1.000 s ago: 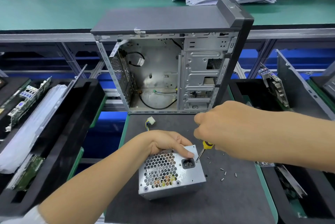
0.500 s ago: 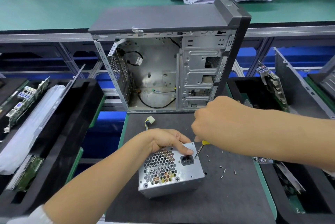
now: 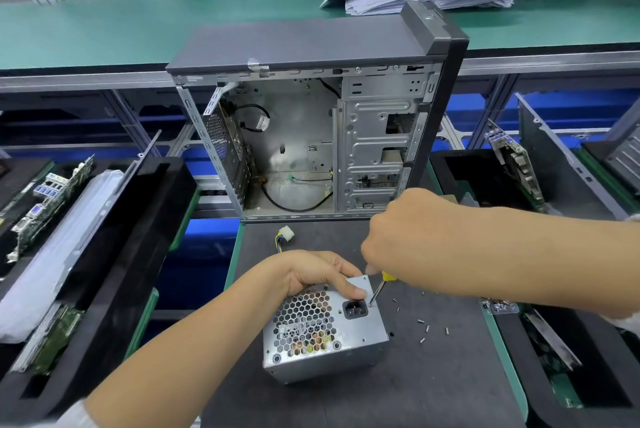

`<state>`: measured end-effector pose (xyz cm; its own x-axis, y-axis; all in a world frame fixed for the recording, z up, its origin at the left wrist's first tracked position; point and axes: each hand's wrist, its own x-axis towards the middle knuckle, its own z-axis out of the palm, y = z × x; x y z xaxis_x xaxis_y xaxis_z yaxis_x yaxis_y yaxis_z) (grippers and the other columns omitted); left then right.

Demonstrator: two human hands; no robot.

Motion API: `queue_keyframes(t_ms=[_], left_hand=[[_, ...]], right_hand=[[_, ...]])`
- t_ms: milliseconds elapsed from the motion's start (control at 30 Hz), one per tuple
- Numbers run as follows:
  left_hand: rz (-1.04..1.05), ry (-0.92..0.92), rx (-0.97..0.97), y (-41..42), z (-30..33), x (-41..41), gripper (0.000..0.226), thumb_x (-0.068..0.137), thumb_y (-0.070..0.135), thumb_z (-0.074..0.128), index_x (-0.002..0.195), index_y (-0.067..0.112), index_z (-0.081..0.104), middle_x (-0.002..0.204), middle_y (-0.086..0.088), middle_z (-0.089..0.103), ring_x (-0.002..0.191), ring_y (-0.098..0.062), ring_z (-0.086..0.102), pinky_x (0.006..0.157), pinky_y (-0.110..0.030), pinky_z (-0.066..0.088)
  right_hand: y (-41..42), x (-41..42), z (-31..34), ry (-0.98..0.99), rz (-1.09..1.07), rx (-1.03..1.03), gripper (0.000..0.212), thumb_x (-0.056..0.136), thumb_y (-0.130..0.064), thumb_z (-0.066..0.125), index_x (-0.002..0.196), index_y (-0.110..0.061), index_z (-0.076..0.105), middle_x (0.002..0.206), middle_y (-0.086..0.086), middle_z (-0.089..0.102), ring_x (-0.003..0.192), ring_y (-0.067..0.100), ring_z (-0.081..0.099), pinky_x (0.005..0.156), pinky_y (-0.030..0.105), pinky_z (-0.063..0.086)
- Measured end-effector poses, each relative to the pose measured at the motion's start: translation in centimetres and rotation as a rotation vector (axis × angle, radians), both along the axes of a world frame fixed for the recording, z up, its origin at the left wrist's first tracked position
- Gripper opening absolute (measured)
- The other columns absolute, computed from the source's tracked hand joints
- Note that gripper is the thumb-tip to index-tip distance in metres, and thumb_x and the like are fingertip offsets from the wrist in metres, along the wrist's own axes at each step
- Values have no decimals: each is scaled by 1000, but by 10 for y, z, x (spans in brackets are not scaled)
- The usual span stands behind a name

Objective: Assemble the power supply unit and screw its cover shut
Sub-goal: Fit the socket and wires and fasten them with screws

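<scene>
The dark grey anti-static worktop (image 3: 433,375) carries everything, and at its far edge stands the open grey steel computer tower case (image 3: 311,137), side panel off, with loose black cables inside. Nearer the person sits the silver sheet-metal power supply unit (image 3: 323,330), resting on the mat with its honeycomb fan grille and black power socket turned upward and a bundle of coloured wires ending in a white plug (image 3: 286,233) trailing behind it. The left hand (image 3: 318,273) grips the unit's far upper edge, fingers curled over the rim and the thumb beside the socket. The right hand (image 3: 408,237) is wrapped round the yellow-handled screwdriver (image 3: 379,289), whose tip meets the face just right of the socket, near the unit's right edge. Small silver screws (image 3: 424,329) lie scattered on the mat just right of the unit. The likely trouble: the slanted blade could cam out of the screw head and skid across the metal toward the left thumb, or the screw could start crooked and cross-thread; the box might also pivot if the left grip loosens, and the loose screws may be knocked away by the right forearm. No brand, label or writing is legible anywhere.
</scene>
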<state>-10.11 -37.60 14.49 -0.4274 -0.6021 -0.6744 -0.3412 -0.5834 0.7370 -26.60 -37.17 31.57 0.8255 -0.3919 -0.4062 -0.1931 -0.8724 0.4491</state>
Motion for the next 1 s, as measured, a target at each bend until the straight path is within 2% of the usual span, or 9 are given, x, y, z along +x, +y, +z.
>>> queue_keyframes(t_ms=[100,167,267,367,533,667,800,867,1000], left_hand=[[5,0,7,2,4,0,30,70,15,80,100,17,77,131,-23,60,129,-41,50,115,-52,32],[6,-14,18,2,7,0,23,70,15,79,92,22,79,121,-16,68,121,-34,58,111,-47,39],[-10,-5,37,4,12,-1,20,68,18,79,86,26,80,100,-2,75,97,-20,69,102,-41,47],[9,-21,15,3,8,-1,40,71,15,80,110,14,73,131,-19,61,128,-37,52,114,-52,33],[-4,-51,-10,4,12,-3,32,66,21,83,98,24,78,134,-20,58,132,-37,47,114,-45,35],[-10,-45,12,4,14,-2,23,71,17,79,93,25,79,132,-20,59,126,-36,53,112,-47,38],[16,-51,-6,7,20,-4,22,70,16,80,90,27,80,132,-20,60,128,-38,51,113,-48,37],[14,-45,-7,7,20,-4,24,72,16,79,95,24,79,133,-20,60,130,-38,49,114,-49,35],[25,-40,10,8,19,-5,29,81,9,75,109,15,73,135,-21,58,131,-38,48,112,-43,39]], right_hand=[[3,1,4,30,-58,95,30,87,-32,62,99,-15,40,69,0,28,49,15,24,44,27,16],[4,2,7,17,-40,115,33,86,-20,60,112,-17,40,76,2,25,49,14,23,43,28,16],[8,6,11,-10,-5,56,14,86,-12,56,90,-18,43,70,0,24,49,15,23,44,27,16],[7,9,10,-11,-15,-27,29,93,-15,51,68,-15,36,63,0,29,56,18,37,46,24,18],[7,8,5,45,-53,65,10,98,-30,48,95,-21,49,62,-1,30,61,19,38,47,24,22],[4,7,10,64,-79,136,32,89,-20,56,117,-15,41,72,1,28,52,15,27,45,27,18],[6,11,13,11,-26,49,10,86,-6,51,83,-14,47,72,1,34,55,19,36,45,26,18],[6,13,11,3,-5,-18,23,90,-6,48,70,-15,40,66,-1,35,67,21,44,47,25,18],[4,13,10,8,4,-14,15,100,-20,42,87,-19,52,63,-1,33,59,17,36,47,24,18]])
